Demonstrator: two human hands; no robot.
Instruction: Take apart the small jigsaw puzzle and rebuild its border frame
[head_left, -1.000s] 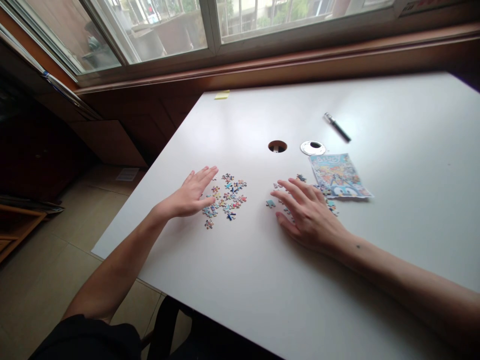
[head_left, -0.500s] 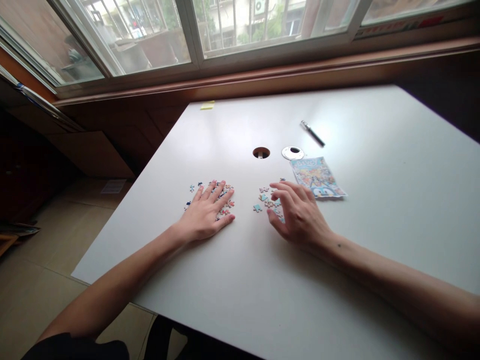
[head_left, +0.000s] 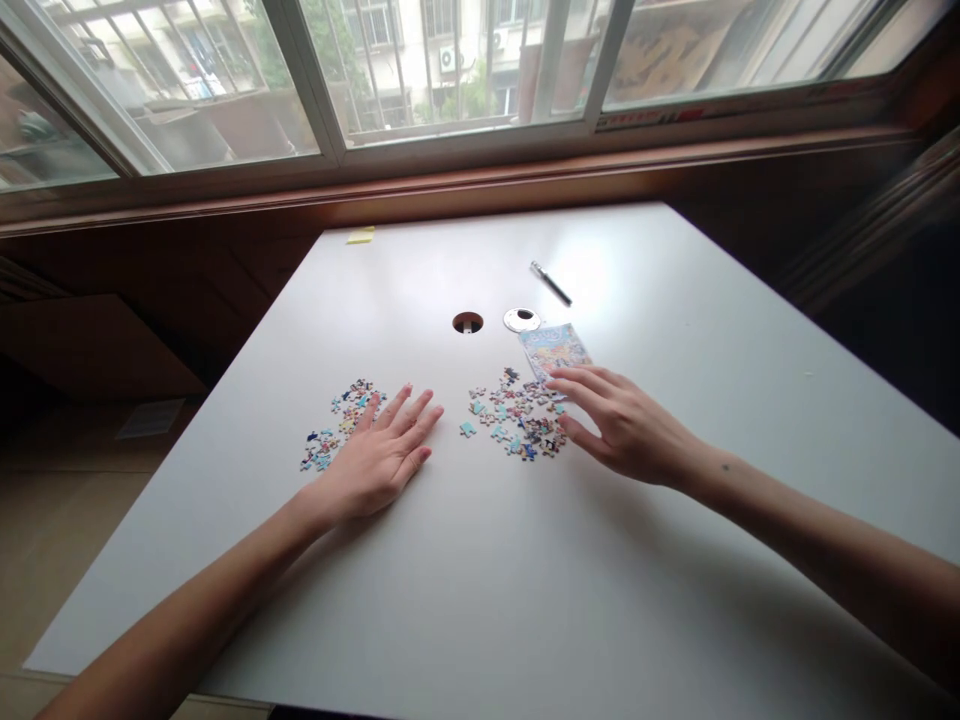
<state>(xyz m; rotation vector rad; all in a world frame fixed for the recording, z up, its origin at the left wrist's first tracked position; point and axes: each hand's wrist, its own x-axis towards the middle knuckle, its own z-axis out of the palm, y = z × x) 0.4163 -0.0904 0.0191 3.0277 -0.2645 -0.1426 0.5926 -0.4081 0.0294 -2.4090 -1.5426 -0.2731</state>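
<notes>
The left hand [head_left: 379,455] is laid flat on the white table [head_left: 525,560], fingers spread, just right of a scatter of jigsaw pieces [head_left: 337,420] left of centre. The right hand [head_left: 626,425] is held open with fingers extended, its fingertips touching the right edge of a second pile of pieces [head_left: 517,415] at centre. A printed puzzle picture [head_left: 555,348] lies just above it, with a pen [head_left: 551,283] further up.

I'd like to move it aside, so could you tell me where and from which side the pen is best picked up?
Pinch the pen across its barrel at the middle, from above: it lies flat and slanted on the table, clear of other things.
</notes>
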